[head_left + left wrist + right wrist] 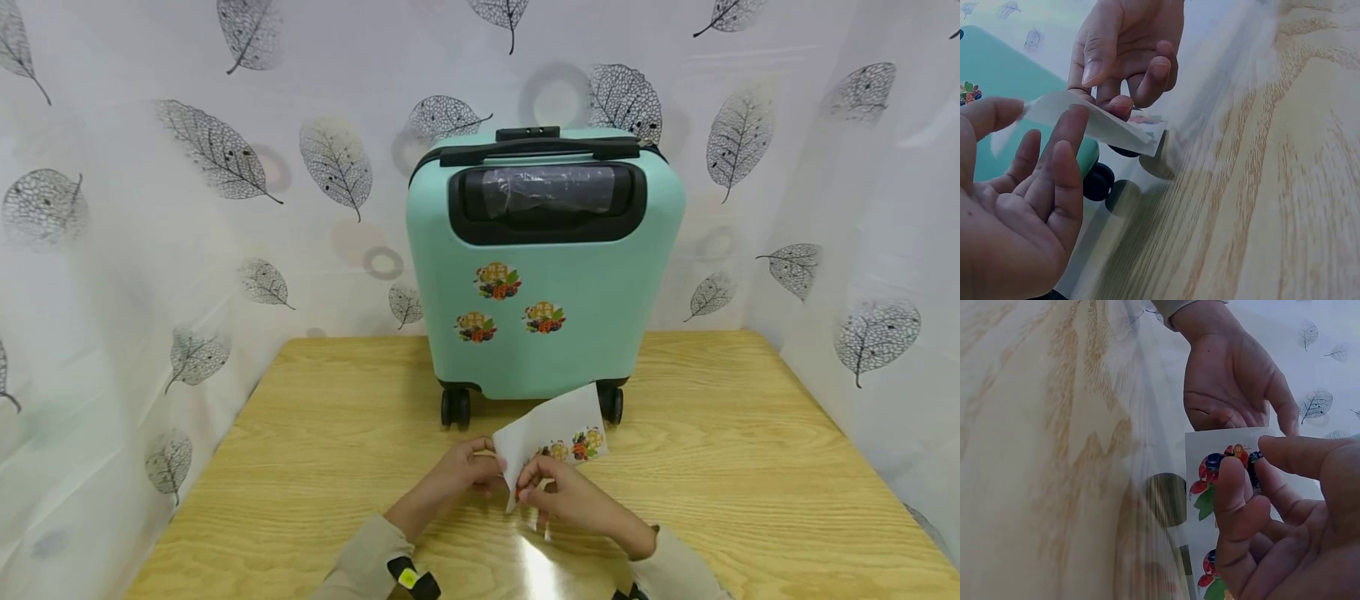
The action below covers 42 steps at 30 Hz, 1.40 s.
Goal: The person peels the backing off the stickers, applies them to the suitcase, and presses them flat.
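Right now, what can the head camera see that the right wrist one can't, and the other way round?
Only the head view: the mint suitcase, its black top handle and the three stickers on it.

Only the right wrist view: the creased palm of the left grip.

Both: the sticker sheet, left grip, right grip, wooden table and leaf-patterned backdrop.

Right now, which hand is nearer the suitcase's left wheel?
Left: the left hand is just in front of the left wheel; the right hand is farther off, rightward.
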{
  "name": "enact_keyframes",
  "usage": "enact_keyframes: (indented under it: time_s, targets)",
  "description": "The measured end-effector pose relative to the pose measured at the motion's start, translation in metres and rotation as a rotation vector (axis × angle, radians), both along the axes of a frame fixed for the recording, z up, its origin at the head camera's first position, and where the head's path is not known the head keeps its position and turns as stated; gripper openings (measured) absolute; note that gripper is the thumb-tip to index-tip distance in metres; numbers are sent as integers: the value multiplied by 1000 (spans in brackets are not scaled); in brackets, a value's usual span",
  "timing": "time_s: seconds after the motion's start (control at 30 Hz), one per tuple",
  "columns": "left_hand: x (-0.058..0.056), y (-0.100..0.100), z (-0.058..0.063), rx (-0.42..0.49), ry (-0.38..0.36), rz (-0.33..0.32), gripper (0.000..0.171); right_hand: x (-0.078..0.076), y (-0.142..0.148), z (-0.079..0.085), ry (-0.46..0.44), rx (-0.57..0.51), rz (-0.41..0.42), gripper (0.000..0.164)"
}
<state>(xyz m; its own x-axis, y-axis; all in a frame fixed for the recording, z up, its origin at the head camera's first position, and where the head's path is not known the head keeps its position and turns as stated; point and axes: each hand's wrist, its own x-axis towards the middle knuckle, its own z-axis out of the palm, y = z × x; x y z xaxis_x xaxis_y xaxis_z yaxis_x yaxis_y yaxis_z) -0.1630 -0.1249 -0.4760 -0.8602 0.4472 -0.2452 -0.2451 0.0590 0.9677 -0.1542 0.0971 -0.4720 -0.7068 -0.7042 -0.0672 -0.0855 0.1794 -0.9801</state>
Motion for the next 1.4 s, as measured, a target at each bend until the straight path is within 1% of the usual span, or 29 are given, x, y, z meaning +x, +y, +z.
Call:
enact_keyframes:
  time_s: [0.07, 0.2, 0.3, 0.4, 0.6, 0.73, 0.83, 1.03, 1.2, 1.4]
  targets:
    - [0, -1, 0, 6, 6, -36, 37, -1, 0, -1, -10, -7, 1, 19]
    - [1, -1, 0, 21, 26, -116, 43, -2, 1, -2, -34, -25, 8, 20]
    - [1, 0, -2, 32, 30, -143, 48, -1, 1, -1, -41, -27, 11, 19]
    - [2, 1, -3, 22, 43, -134, 49, -2, 1, -2, -37, -30, 18, 19]
    - [5, 3, 1, -30, 89, -75, 45, -1, 3, 0, -23, -29, 29, 21]
    - [6, 3, 5, -25, 73, -42, 46, 1, 3, 4, -3, -11, 8, 22]
    - [6, 3, 6, -25, 58, -26, 45, 3, 2, 6, 6, 1, 8, 23]
    - [7, 6, 7, -30, 65, -17, 41, 6, -1, 5, 41, 28, 1, 24]
    - [8, 8, 6, -27, 73, -13, 39, 6, -2, 5, 32, 52, -22, 22]
    - [9, 9, 6, 1, 69, -21, 35, 7, -3, 4, 37, 65, -26, 24]
